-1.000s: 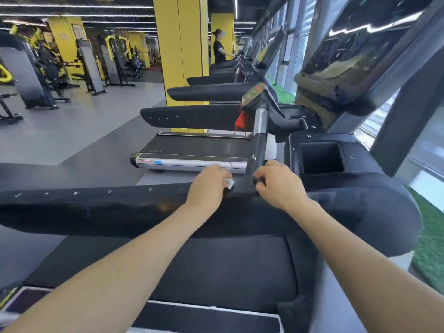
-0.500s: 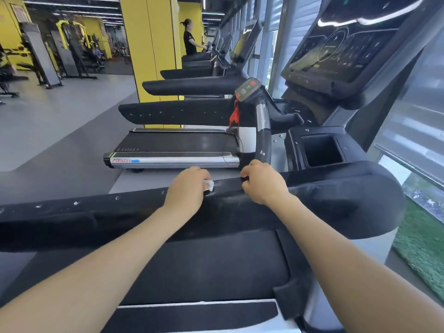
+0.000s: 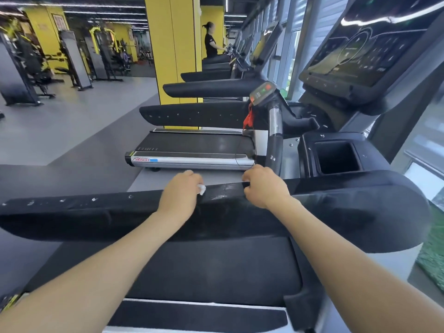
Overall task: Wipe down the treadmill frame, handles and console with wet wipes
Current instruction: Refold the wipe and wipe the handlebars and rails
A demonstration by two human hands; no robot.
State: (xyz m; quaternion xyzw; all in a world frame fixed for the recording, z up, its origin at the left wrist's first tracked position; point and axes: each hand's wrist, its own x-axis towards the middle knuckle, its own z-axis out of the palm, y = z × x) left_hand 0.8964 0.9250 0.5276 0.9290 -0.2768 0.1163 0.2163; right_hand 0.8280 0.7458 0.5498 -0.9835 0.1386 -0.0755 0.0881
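Gripped in the left hand (image 3: 179, 194) is a wet wipe (image 3: 201, 189), of which only a small white wad shows past the curled fingers at the thumb side; the hand presses it against the top of the black side handrail (image 3: 72, 207) of the treadmill. Curled over the rail's far edge, the right hand (image 3: 263, 186) holds the handrail just beside the base of the upright grip bar (image 3: 274, 131), apparently to steady the body. Between the two hands the rail surface shows pale streaks (image 3: 224, 192), which may be moisture or smeared residue. Step in hand, as a judgement: wiping the handrail, with the stretch toward the left end, speckled with light flecks, apparently not yet covered. The console screen (image 3: 360, 51), the cup holder recess (image 3: 336, 157) and the upright bar show no sign either way of having been wiped. Next move calls for firm, even pressure along the rail's length, with the wipe refolded to a clean face if it is soiled.
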